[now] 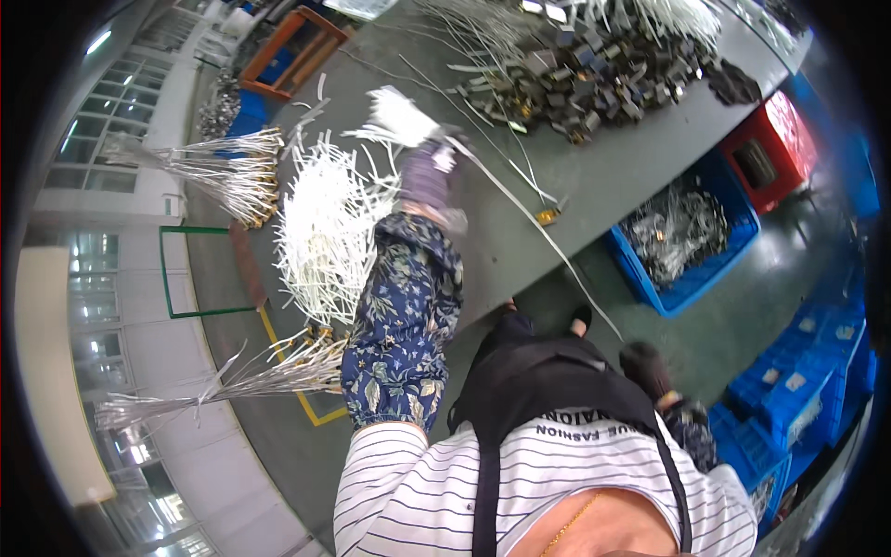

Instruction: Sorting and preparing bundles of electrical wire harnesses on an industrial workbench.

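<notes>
My left hand (432, 174), in a purple-grey glove, is closed around a small bunch of white strips (397, 119) above the grey table (506, 265). A long thin white wire (520, 206) runs from beside this hand across the table edge to my right hand (645, 365). That hand wears a dark glove and is low at the right, by my body; its fingers are blurred, so its grip on the wire's end cannot be made out. Beside my left forearm lies a large heap of white strips (323, 227). A small yellow-ended part (547, 216) rests near the wire.
Dark metal parts (594, 79) with wires pile up at the table's far side. Tied wire bundles (218, 167) stick out past its left edge. Right of the table stand a blue crate (661, 299) of clear bags, a red box (775, 153) and stacked blue bins (784, 385).
</notes>
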The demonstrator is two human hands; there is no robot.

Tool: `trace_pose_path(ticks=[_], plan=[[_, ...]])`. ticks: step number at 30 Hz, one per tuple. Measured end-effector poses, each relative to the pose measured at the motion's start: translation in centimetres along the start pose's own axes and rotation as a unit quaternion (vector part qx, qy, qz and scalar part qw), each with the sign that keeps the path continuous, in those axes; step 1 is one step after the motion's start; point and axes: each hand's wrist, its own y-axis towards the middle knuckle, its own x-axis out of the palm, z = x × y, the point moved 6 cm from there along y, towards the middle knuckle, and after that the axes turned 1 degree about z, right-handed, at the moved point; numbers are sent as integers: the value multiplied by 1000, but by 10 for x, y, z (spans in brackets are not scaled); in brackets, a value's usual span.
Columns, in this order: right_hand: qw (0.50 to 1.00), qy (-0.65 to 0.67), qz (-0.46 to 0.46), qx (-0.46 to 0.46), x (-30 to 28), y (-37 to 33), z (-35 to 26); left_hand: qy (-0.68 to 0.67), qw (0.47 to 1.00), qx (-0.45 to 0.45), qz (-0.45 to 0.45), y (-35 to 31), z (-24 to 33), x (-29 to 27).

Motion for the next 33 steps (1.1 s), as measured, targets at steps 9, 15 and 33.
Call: trace_pose_path(ticks=[9, 15, 33], plan=[[970, -16, -61, -234, 129, 40, -247, 179, 980, -89, -5, -108, -150, 29], [827, -391, 194, -353, 138, 67, -308, 792, 609, -16, 47, -63, -50, -20], [994, -77, 78, 22, -4, -35, -30, -52, 986, 136, 81, -27, 12, 1]])
